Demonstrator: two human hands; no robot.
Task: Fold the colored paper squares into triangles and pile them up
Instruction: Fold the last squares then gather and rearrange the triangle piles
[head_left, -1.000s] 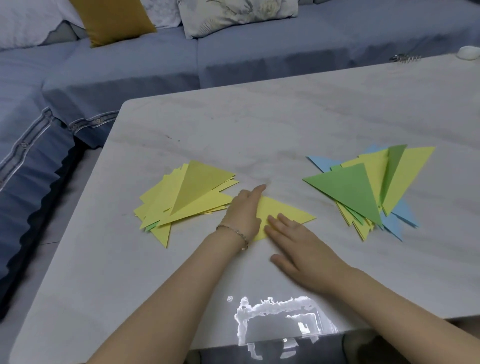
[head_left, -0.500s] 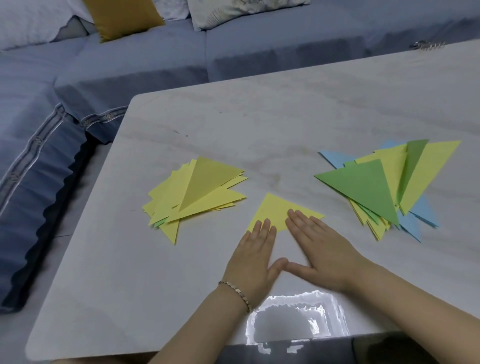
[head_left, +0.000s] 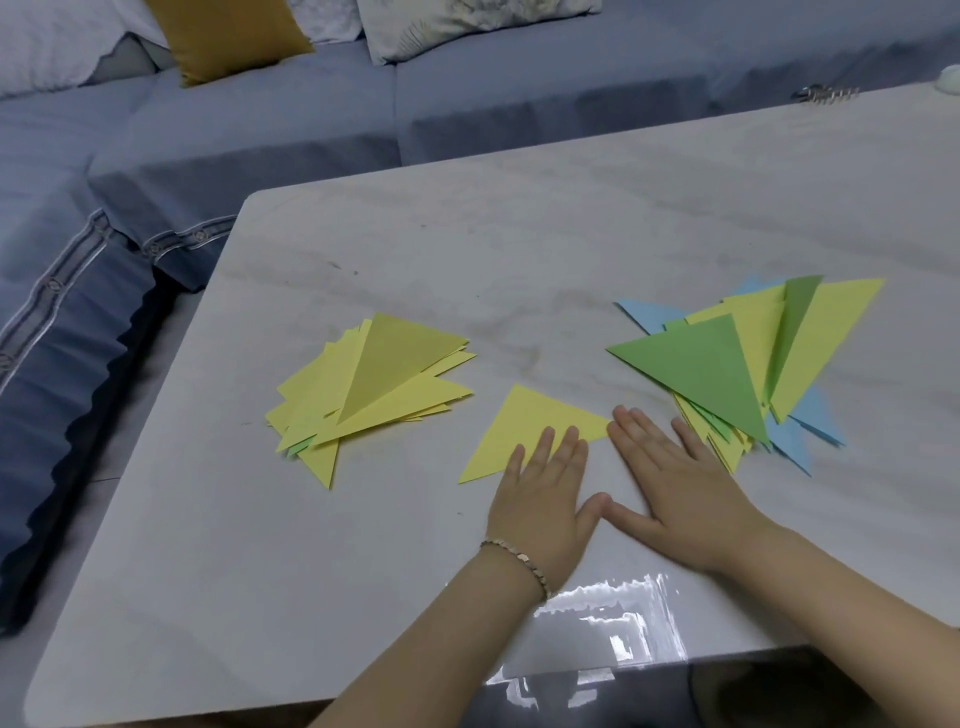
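- Head view: a person's two bare hands lie flat near the front edge of a pale marbled surface (head_left: 519, 249).
- Left hand (head_left: 540, 499): palm down, fingers (head_left: 569, 447) straight and close together, nothing gripped. The fingertips rest on the near right part of a single yellow triangle (head_left: 524, 426); the palm is on the bare surface.
- Right hand (head_left: 685, 499): palm down on the surface, fingers (head_left: 644, 441) straight and slightly apart, holding nothing. The forefinger tip is just beside the triangle's right corner; I cannot tell whether it touches.
- The two thumb tips meet between the hands.
- A thin bracelet (head_left: 514, 558) sits on the left wrist.
- The single yellow triangle lies flat between the two piles, apart from both, one corner pointing away from the person.
- Left pile (head_left: 374, 384): folded triangles, nearly all yellow, fanned loosely, with a sliver of green at the near edge.
- Right pile (head_left: 727, 374): mixed green, yellow and blue triangles, a large green one on top. The right hand's little finger is near its near edge.
- Far right of the surface: a small metallic object (head_left: 826, 94), too small to identify.
- Behind the surface: a blue-grey sofa (head_left: 260, 145) with a mustard cushion (head_left: 228, 36).
- A bright window reflection shows on the surface just in front of the wrists.
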